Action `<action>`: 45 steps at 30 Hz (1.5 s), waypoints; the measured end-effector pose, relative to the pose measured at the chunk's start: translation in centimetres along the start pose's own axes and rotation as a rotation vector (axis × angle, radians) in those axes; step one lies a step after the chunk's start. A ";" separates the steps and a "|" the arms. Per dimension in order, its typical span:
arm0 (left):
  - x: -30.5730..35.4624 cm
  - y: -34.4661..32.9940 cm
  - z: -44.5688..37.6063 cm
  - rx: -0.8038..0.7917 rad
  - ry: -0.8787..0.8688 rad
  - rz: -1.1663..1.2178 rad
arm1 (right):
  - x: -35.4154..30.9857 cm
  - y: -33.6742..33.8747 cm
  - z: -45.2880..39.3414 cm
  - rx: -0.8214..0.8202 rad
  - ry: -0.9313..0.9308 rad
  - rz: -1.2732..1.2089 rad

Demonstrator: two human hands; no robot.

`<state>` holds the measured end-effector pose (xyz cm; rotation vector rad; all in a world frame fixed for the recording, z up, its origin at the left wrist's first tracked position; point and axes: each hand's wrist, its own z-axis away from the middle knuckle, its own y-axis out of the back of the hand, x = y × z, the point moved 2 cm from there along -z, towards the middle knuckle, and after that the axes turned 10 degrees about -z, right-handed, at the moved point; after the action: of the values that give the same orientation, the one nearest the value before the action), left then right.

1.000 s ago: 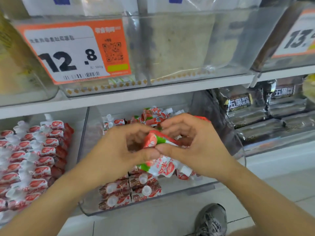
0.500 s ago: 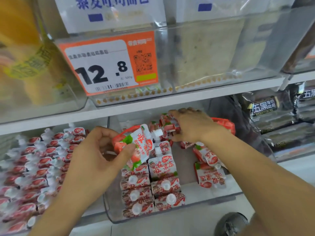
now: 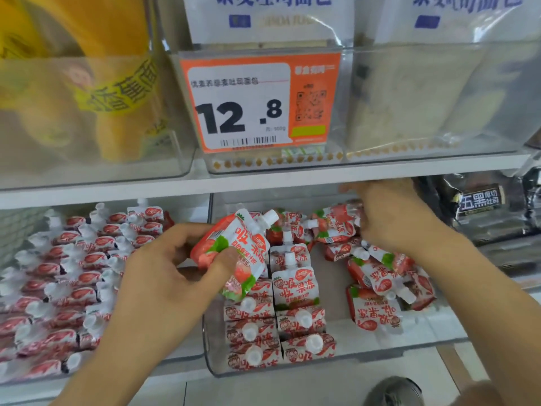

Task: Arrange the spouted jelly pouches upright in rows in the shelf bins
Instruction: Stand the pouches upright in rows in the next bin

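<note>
A white shop shelf (image 3: 292, 180) runs across at chest height, with clear plastic bins above and below it. On the upper level sit a bin of yellow bread bags (image 3: 87, 98) and a bin fronted by an orange and white price card reading 12.8 (image 3: 257, 104). Below, the clear bin on the left (image 3: 202, 341) is packed with rows of red and white spouted jelly pouches (image 3: 82, 276), white caps up. The middle clear bin (image 3: 409, 344) holds two tidy upright rows of the same pouches (image 3: 278, 326) along its left side, while a loose heap of them (image 3: 377, 285) lies tumbled on the right and at the back. Further right are black snack packets (image 3: 480, 200).

The person's left hand (image 3: 164, 276) holds one red and white strawberry jelly pouch (image 3: 237, 253) tilted above the rear of the tidy rows, thumb pressed on its front, fingers curled behind. The right hand (image 3: 392, 215) reaches to the back of the heap, fingers bent down onto the pouches; I cannot tell whether it grips one. A grey shoe (image 3: 392, 391) shows on the floor.
</note>
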<state>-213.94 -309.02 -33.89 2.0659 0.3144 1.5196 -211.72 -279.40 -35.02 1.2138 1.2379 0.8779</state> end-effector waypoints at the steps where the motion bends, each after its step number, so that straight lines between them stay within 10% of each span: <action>1: 0.1 0.1 0.1 0.005 0.002 0.006 | -1.0 -0.5 0.4 -0.030 0.084 -0.076; 26: 0.5 -2.9 -3.1 -0.114 -0.099 -0.090 | -3.2 -5.7 2.4 -0.759 0.096 -0.780; 37: 0.5 -10.2 -7.6 -0.434 -0.207 -0.412 | -1.6 -7.0 4.5 -0.399 -0.259 -1.391; 45: -0.6 -9.9 -6.7 -0.711 -0.260 -0.591 | -2.0 -8.2 3.2 -0.253 -0.128 -0.882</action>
<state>-219.08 -299.22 -38.48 1.4018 0.2119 0.8231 -209.96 -283.50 -42.83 0.4184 1.3287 0.2752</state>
